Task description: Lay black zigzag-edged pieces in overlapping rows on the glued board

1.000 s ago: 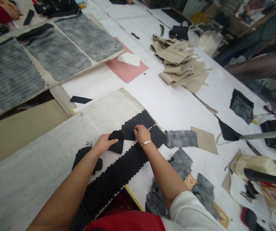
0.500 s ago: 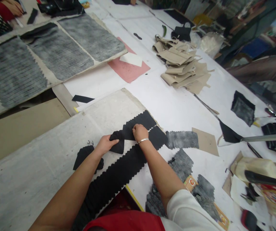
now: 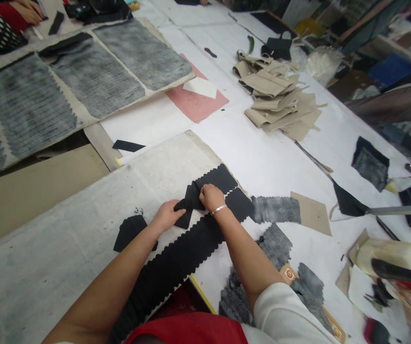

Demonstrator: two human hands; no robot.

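Note:
My left hand (image 3: pixel 165 217) pinches a small black scalloped fabric piece (image 3: pixel 184 220) between thumb and fingers, just above the pale board (image 3: pixel 83 229). Beside it, my right hand (image 3: pixel 213 198), with a silvery bracelet at the wrist, is closed with its fingertips down on the upper row of black scalloped pieces (image 3: pixel 223 177); what it grips, if anything, is hidden. A longer row of overlapping black pieces (image 3: pixel 180 253) runs along the board's near edge, passing under my right wrist. Left of my left hand lies another loose black stack (image 3: pixel 131 231), partly behind my forearm.
Grey-backed pieces (image 3: pixel 277 210) lie right of the board, next to a beige card (image 3: pixel 312 213). Beyond are a beige strap pile (image 3: pixel 280 95), a pink sheet (image 3: pixel 198 107) and a board of grey panels (image 3: pixel 115 71). Another person's hands (image 3: pixel 29 12) show at upper left.
My left hand has shifted slightly right with the black piece, closer to my right hand, and the piece has tilted. The whole view has drifted a little.

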